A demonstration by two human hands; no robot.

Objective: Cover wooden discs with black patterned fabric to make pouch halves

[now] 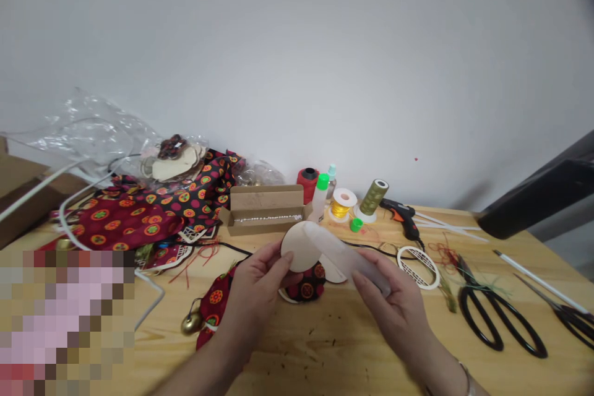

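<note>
My left hand [257,288] pinches a pale round wooden disc [299,247] above the wooden table [325,346]. A translucent white strip [346,257] lies against the disc's edge, and my right hand [392,303] grips it with closed fingers. Beneath the hands lie red and black patterned fabric pieces [309,284] and a small brass bell [191,323].
Black scissors [499,318] and a second pair [568,315] lie right. A white oval cut-out [418,266], black glue gun [401,216], thread spools [374,198], glue bottles [321,195] and an open cardboard box [264,210] sit behind. Patterned fabric [134,213] and plastic bags [93,136] pile left.
</note>
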